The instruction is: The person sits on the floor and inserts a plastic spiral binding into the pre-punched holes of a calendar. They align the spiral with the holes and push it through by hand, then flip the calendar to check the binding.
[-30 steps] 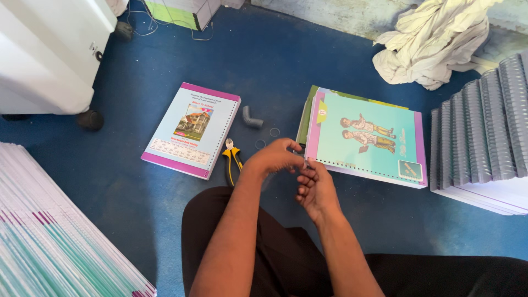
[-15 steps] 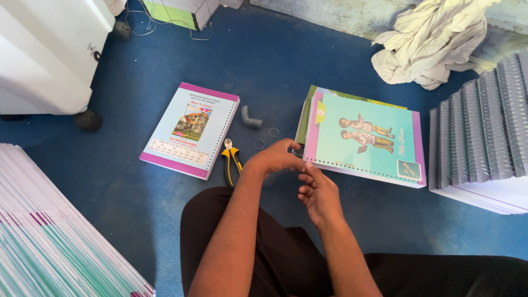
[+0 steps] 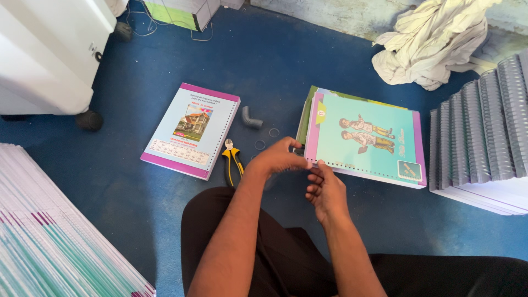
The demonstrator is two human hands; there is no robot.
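Observation:
My left hand (image 3: 279, 158) reaches across and pinches the near left corner of a teal-covered booklet (image 3: 368, 137) with a pink border, which lies on top of a small stack. My right hand (image 3: 325, 190) is just below that corner, its fingers curled against the punched edge. Whether it holds anything small is hidden. Yellow-handled pliers (image 3: 232, 162) lie on the floor left of my left wrist. Two small rings (image 3: 266, 138) and a grey elbow piece (image 3: 251, 118) lie just beyond them.
A second booklet (image 3: 191, 129) with a house picture lies to the left on the blue floor (image 3: 275, 60). Stacks of spiral-bound books (image 3: 484, 137) stand at right, loose printed sheets (image 3: 49, 236) at lower left. There is a white machine (image 3: 49, 49) at upper left and crumpled cloth (image 3: 434, 38) at upper right.
Both hands stay at the booklet's near left corner, with only small finger shifts. Nothing else has moved.

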